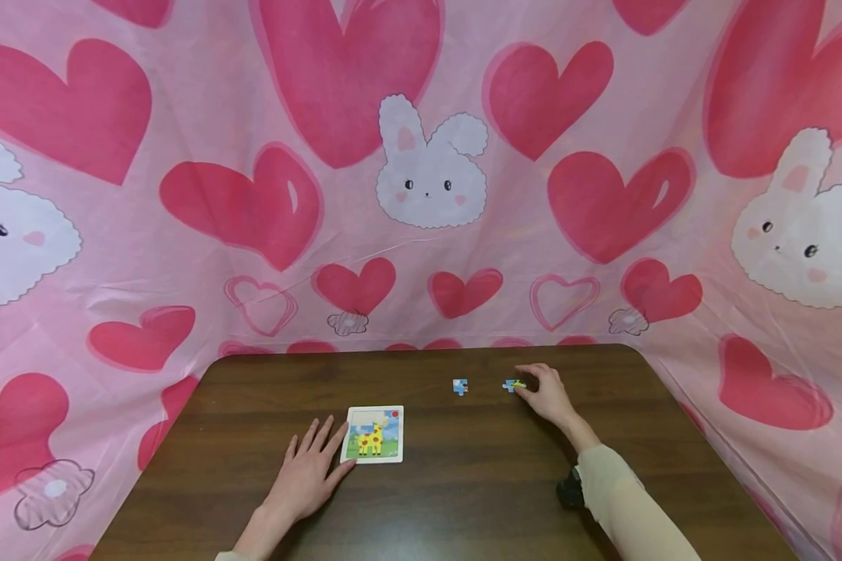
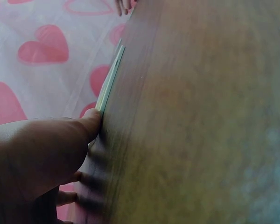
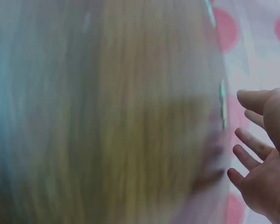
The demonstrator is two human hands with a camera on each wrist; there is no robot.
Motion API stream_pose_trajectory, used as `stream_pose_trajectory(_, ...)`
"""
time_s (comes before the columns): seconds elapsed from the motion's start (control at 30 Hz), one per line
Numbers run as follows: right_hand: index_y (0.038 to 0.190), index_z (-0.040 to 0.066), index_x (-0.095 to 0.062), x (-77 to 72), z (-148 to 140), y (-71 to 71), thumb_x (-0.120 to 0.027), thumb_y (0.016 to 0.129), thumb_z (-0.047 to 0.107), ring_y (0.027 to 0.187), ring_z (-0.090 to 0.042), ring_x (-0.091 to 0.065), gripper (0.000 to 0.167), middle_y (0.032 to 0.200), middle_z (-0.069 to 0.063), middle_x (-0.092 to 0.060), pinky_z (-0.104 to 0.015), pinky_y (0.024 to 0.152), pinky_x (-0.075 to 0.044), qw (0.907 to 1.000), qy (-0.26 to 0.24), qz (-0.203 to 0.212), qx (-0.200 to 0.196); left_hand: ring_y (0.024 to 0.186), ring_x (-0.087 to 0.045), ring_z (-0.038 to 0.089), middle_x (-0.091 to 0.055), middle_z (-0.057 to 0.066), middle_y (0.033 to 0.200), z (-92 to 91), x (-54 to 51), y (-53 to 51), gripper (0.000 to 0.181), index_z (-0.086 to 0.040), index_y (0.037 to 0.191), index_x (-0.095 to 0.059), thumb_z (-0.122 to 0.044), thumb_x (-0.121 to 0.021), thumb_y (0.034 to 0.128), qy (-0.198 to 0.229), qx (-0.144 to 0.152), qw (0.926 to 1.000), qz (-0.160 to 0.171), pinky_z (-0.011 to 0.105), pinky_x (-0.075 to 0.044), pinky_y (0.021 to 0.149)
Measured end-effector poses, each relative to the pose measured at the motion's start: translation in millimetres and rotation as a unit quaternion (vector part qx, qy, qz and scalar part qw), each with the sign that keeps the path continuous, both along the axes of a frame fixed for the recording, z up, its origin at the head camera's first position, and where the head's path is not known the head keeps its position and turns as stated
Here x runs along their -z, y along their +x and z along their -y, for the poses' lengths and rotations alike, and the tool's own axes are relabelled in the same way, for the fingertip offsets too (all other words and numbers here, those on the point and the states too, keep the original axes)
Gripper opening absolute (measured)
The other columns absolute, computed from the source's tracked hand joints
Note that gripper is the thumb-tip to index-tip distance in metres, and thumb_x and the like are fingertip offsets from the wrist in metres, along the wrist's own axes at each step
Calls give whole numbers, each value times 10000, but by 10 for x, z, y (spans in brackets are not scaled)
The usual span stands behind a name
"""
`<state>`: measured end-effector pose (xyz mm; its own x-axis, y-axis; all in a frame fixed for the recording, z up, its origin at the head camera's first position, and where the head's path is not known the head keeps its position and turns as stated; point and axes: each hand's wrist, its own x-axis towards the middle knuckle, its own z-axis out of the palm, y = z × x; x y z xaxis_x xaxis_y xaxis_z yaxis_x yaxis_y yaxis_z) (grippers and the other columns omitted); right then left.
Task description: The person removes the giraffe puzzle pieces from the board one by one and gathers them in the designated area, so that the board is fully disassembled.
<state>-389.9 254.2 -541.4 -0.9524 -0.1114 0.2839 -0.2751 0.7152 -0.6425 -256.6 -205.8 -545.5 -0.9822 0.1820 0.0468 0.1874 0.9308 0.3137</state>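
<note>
A white-framed jigsaw puzzle board [image 1: 370, 452] with a yellow giraffe lies left of the middle of the table. Beside it, my left hand [image 1: 307, 471] lies with fingers spread, the thumb and index finger touching its left edge. The left wrist view shows that thumb [image 2: 91, 122] against the edge of the thin board [image 2: 111, 84]. Towards the back right, my right hand [image 1: 549, 397] is over a blue and yellow puzzle piece [image 1: 512, 385], thumb and index finger on either side of it. In the right wrist view the fingers [image 3: 252, 142] look apart from the piece [image 3: 223, 105].
A second puzzle piece [image 1: 460, 386], blue with some white and red, lies left of the right hand. The brown wooden table [image 1: 456, 499] reaches back to a pink curtain [image 1: 421, 257] with hearts and rabbits. A dark band [image 1: 571, 489] is at the right wrist.
</note>
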Motion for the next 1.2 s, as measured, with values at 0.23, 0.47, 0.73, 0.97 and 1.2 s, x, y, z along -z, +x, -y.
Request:
stream_pose_trajectory(0.23,1357,-78,-702,-91,279,28,-758,1001,30,1364,-558,-562,377,1385,-324,-670,-711,1155,-450,9988,-436,-165,-168,1628,-370,509,-444,220,1734,-2,-9,0,724,-152,1656,-510,-544,-661,1067,5,-14,10000,29,810,-286,1249)
stream_pose_trajectory(0.47,1337,-53,-725,-113,604,111,-749,1016,62,1330,-505,-631,342,1357,-281,-709,-692,1131,-487,9978,-520,-230,-335,1617,-382,520,-454,227,1725,-9,19,1,731,-149,1648,-522,-558,-665,1060,-5,13,10000,-12,814,-293,1241)
stream_pose_trajectory(0.73,1332,44,-754,310,868,-33,-728,1070,306,1252,-366,-697,372,1306,-180,-748,-505,1057,-570,9885,-671,-895,-1015,1625,-368,519,-445,226,1731,-12,30,2,732,-148,1652,-517,-555,-661,1061,69,-7,10000,16,816,-276,1249)
stream_pose_trajectory(0.97,1332,94,-757,504,1271,-68,-743,1065,348,1162,-278,-721,368,1280,-120,-761,-430,982,-594,9852,-628,-972,-1262,1624,-364,526,-439,235,1732,-7,2,-4,734,-142,1656,-508,-546,-663,1064,22,-11,10000,42,823,-280,1241)
stream_pose_trajectory(1.2,1334,119,-757,478,1670,52,-774,1040,291,1264,-300,-702,342,1323,-87,-760,-516,1094,-559,9849,-553,-576,-1534,1628,-362,522,-433,231,1737,-14,-15,-12,727,-146,1665,-495,-529,-663,1071,-20,12,10000,64,820,-282,1243)
